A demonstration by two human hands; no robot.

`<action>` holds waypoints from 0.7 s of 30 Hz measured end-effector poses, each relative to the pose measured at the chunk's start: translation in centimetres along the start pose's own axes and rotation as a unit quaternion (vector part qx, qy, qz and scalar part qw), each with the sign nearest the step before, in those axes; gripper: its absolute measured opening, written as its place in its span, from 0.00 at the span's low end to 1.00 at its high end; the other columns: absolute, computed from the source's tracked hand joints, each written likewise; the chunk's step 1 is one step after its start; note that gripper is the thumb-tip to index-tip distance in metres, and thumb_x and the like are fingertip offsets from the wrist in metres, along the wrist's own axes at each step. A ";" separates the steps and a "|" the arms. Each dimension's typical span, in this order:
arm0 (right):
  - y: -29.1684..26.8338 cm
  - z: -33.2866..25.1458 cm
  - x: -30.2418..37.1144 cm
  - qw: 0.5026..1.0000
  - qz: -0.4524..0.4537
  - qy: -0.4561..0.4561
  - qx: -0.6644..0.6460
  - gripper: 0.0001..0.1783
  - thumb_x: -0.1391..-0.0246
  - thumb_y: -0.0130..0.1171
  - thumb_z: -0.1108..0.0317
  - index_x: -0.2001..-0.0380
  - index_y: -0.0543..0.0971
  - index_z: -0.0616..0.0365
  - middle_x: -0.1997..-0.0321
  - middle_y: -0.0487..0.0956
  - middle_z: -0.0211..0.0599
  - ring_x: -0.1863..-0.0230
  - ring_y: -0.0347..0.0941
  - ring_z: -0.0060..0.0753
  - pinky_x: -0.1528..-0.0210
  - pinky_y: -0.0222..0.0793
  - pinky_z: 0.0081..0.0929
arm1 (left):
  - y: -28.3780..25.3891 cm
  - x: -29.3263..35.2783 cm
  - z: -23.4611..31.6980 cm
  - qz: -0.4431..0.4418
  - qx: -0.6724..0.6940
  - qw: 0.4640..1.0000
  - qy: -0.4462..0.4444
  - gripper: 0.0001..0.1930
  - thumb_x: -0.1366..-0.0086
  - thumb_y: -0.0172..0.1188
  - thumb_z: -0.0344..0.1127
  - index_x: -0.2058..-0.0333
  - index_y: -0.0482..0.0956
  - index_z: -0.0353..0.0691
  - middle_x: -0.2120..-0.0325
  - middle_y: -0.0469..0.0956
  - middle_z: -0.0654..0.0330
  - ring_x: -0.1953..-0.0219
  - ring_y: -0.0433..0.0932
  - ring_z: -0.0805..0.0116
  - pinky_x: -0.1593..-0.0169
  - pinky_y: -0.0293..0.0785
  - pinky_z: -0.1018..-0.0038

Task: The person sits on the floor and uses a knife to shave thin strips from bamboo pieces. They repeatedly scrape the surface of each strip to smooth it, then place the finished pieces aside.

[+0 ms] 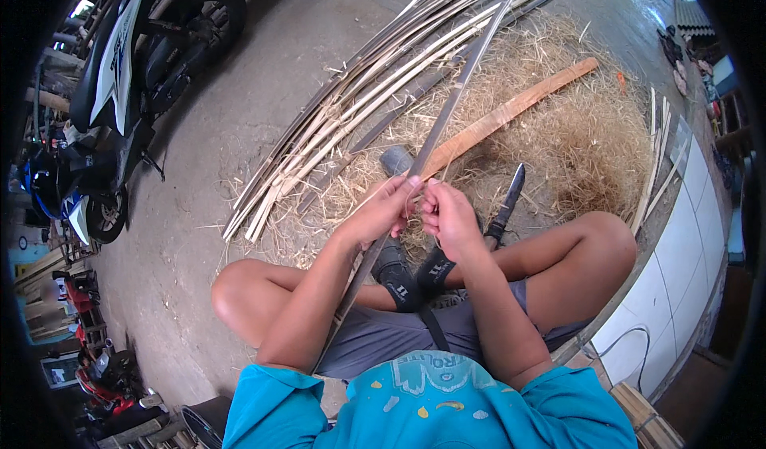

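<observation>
Nearest, slanting up from the lap (395,339): the near part of a long strip (447,115), apparently split bamboo, stretching away far and to the right. Gripped there by the left hand (381,212), thumb along the upper face, other fingers closed around the underside. Just to the right, the right hand (452,219), fingers curled in close beside the strip; cannot tell whether pinching anything.

Probably light, stiff over a short span but springy over such a length, with the far end apt to whip. Likely smooth on the dark face, prone to splitting along the grain, perhaps sharp-edged. Best taken by the flat faces around the left hand's place, fingertips off the edges.

Slightly farther, to the right: a dark knife (509,202). Beyond, a reddish wooden board (515,111) on shavings (594,142); far left of those, a bundle of strips (359,94).
</observation>
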State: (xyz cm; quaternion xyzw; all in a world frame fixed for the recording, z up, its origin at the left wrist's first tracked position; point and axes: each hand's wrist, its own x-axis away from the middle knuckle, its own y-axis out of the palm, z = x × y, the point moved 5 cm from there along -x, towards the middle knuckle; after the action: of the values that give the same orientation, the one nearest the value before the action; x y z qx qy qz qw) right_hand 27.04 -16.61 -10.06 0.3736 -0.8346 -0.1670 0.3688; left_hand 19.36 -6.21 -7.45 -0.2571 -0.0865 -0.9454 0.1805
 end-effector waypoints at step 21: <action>2.5 -4.8 0.3 0.780 0.079 -0.234 0.575 0.18 0.41 0.58 0.53 0.58 0.81 0.57 0.65 0.80 0.51 0.61 0.78 0.57 0.57 0.73 0.46 | 0.5 -1.1 -2.3 0.060 -0.202 0.974 0.081 0.16 0.25 0.46 0.40 0.59 0.77 0.32 0.80 0.71 0.66 0.85 0.67 0.77 0.81 0.63 0.77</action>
State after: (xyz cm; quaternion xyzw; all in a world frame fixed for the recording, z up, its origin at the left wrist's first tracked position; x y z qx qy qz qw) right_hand 29.25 -15.18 -5.33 0.3983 -0.8627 0.2918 -0.1092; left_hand 19.33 -6.91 -9.97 -0.2150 0.1365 -0.9485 0.1881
